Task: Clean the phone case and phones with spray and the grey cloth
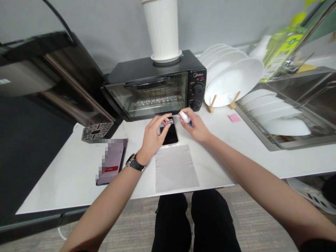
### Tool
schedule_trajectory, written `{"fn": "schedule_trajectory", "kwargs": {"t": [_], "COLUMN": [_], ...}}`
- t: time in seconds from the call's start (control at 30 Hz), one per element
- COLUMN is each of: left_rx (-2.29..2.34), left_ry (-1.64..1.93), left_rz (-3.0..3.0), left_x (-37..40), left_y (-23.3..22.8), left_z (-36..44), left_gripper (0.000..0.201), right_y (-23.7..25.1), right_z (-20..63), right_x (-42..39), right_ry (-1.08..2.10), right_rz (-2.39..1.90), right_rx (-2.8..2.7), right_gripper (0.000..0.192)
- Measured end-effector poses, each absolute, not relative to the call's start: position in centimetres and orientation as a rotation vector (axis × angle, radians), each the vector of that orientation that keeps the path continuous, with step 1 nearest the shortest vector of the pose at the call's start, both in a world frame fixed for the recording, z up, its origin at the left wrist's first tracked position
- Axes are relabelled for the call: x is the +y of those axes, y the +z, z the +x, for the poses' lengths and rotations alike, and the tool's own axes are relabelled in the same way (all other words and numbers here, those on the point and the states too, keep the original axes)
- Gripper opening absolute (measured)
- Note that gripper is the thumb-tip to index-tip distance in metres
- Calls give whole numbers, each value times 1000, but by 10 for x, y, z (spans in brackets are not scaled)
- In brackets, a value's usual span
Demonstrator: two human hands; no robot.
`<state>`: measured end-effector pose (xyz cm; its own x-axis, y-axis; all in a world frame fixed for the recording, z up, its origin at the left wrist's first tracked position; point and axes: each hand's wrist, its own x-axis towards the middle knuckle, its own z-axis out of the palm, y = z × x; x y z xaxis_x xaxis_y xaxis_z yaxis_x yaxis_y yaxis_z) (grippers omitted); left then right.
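A phone (170, 134) lies flat, screen up, on the white counter (223, 154), just in front of the toaster oven (154, 87). The left hand (153, 136) rests on the phone's left edge, fingers curled down over its upper part and touching it, not closed around it. The right hand (195, 126) is clamped on a small spray bottle (185, 117), nozzle end toward the phone's top. A grey cloth (175, 168) lies flat just below the phone, near the counter's front edge. A second phone (112, 161) lies well to the left.

The phone looks thin, stiff and smooth, likely slippery and breakable at the glass; holding it by the long side edges seems safest. The bottle looks light and rigid, easily held around its body. The cloth looks soft and limp.
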<state>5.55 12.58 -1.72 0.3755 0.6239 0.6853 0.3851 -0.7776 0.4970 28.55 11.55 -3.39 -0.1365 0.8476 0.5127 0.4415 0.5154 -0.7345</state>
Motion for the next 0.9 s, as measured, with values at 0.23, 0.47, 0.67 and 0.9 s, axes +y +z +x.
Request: {"fn": "schedule_trajectory", "kwargs": {"t": [0.23, 0.47, 0.67, 0.9], "left_rx": [1069, 1081, 1126, 1105], "left_ry": [1082, 661, 604, 624], "left_rz": [2395, 2465, 2490, 2510], "left_x": [127, 146, 160, 165], "left_y": [-8, -12, -18, -24], "left_z": [77, 122, 154, 164], "left_gripper": [16, 21, 13, 21], "right_y": [-42, -47, -35, -29], "right_z": [297, 300, 303, 302], "right_x": [129, 130, 123, 119], "right_ry": [544, 379, 224, 243], "right_rz": [-1095, -1195, -1156, -1145], "right_rx": [-1637, -1480, -1476, -1485], "right_gripper": [47, 56, 53, 49]}}
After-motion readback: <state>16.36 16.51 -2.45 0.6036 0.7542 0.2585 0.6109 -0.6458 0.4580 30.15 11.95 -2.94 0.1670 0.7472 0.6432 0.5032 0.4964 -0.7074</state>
